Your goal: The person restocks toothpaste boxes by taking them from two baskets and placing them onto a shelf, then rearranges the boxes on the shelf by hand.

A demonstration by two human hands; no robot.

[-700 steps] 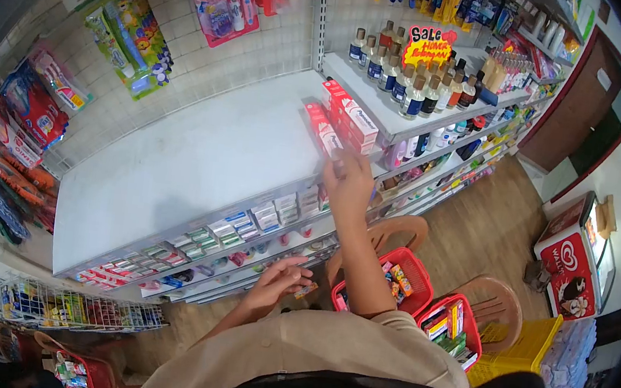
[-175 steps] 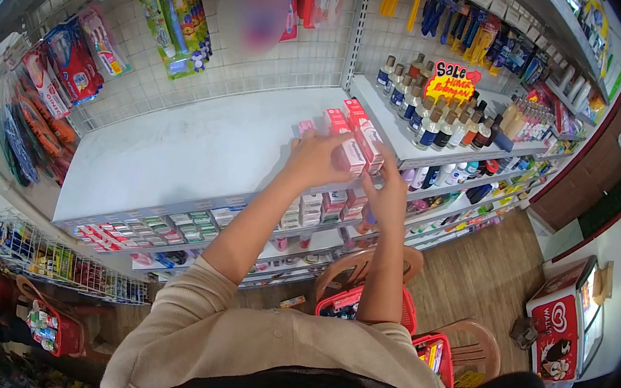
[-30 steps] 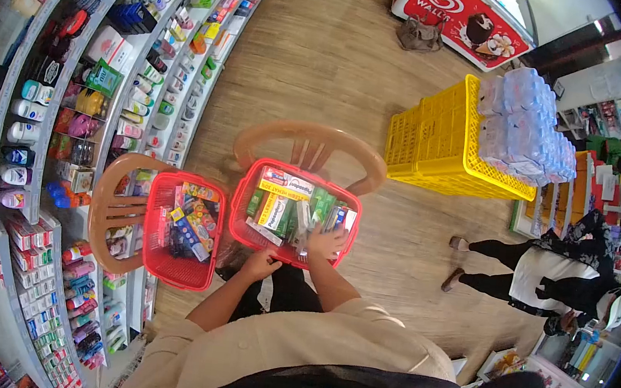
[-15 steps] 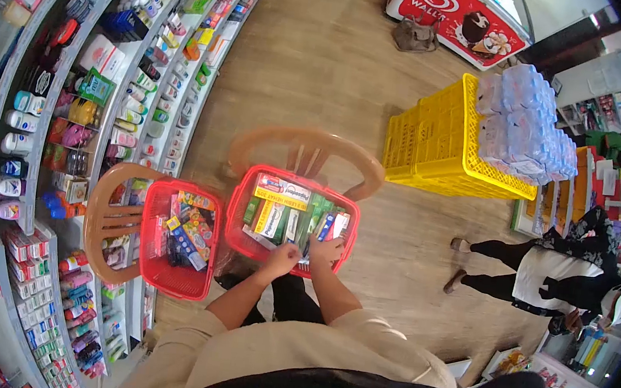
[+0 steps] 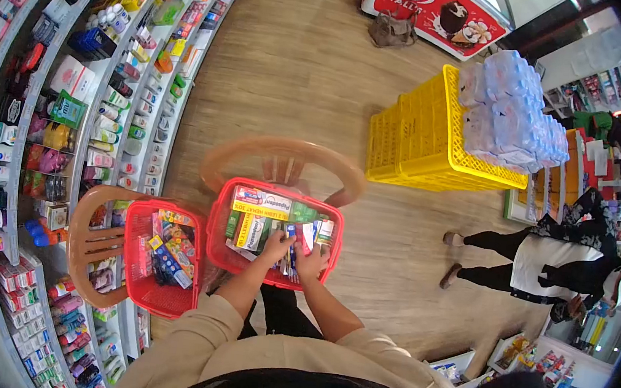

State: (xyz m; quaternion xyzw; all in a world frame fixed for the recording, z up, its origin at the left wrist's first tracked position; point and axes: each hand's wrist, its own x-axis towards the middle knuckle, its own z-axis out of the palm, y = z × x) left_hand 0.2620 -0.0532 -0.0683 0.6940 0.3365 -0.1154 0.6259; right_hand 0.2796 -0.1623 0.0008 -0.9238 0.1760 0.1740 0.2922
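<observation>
A red basket (image 5: 218,239) filled with toothpaste boxes stands on a brown chair (image 5: 285,149). My left hand (image 5: 278,246) reaches into its front part, fingers bent by the boxes; what they hold, if anything, is hidden. Beside it, at the right, my right hand (image 5: 311,261) has its fingers around a white and red box (image 5: 307,237). Yellow-banded Pepsodent boxes (image 5: 261,207) lie at the basket's back left. A second red basket (image 5: 133,250) with colourful packets and a blue box rests on another brown chair (image 5: 87,241) to the left.
Shelves of toiletries (image 5: 98,105) line the left side. Yellow crates (image 5: 409,132) carry packs of bottles (image 5: 507,117) at the right. A person (image 5: 548,263) stands at the far right. A bag (image 5: 392,31) lies by the red ice-cream freezer (image 5: 438,13).
The view has shifted, so the crates appear further left and the baskets lower and further left. My hands are closer together, and a white and red box is now raised at my right hand.
</observation>
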